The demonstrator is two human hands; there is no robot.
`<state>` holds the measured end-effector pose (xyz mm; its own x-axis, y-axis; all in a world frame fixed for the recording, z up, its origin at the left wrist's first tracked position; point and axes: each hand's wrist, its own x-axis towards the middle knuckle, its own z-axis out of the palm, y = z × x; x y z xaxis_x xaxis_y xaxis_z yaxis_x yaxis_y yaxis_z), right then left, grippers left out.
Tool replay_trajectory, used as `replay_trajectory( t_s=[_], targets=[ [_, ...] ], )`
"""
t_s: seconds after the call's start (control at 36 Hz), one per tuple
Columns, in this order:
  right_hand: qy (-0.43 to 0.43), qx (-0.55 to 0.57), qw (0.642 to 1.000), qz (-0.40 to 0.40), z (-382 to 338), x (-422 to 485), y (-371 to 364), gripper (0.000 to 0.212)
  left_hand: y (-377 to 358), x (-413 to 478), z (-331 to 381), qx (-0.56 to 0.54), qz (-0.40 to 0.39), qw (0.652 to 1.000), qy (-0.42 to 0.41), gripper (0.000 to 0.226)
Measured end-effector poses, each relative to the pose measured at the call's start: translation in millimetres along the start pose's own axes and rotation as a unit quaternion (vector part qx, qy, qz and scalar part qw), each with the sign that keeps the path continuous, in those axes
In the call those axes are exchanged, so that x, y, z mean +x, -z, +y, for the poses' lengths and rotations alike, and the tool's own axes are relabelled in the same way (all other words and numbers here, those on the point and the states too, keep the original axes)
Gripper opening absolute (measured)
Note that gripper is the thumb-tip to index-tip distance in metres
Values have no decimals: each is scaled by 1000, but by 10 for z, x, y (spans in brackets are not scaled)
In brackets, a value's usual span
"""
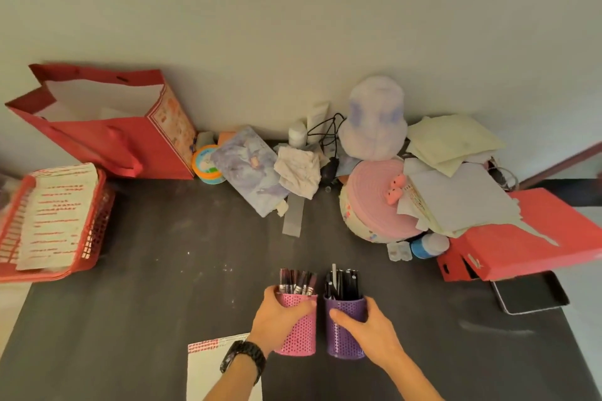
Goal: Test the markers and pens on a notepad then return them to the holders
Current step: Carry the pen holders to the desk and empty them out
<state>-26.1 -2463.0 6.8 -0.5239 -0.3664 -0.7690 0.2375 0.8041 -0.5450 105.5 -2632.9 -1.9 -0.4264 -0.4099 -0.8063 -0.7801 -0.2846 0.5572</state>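
Two mesh holders stand side by side on the dark table, near its front. My left hand (pixel 279 316) grips the pink holder (pixel 301 335), which is full of several purple-barrelled markers (pixel 298 281). My right hand (pixel 365 327) grips the purple holder (pixel 345 334), which contains several black pens (pixel 342 280). A white notepad (pixel 208 368) with a red-printed top edge lies flat at the front, partly under my left forearm.
A red mesh basket (pixel 94 234) with printed sheets sits at the left edge, a red paper bag (pixel 107 137) behind it. Clutter lines the back wall: a pouch, cloth, pink round box (pixel 374 202), papers. A red folder (pixel 521 244) and a dark tablet (pixel 531 293) lie at right.
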Motion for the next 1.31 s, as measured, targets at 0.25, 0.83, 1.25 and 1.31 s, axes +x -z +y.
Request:
replay_trajectory(
  t_s=[0.25,0.83,1.25,1.31],
  targets=[
    [-27,-99,995,19,-248,94,28,72,-107,80,139,22,44,998,49,95],
    [-85,-89,992,-38,467,-552,78,84,-209,-570,-356,102,-38,989,100,95],
    [16,154,968,199,1324,-840,368,90,-944,-751,-186,62,-8,985,-161,83],
    [49,167,958,226,1396,-812,443,87,-1123,-742,-183,51,-2,981,-188,82]
  ],
)
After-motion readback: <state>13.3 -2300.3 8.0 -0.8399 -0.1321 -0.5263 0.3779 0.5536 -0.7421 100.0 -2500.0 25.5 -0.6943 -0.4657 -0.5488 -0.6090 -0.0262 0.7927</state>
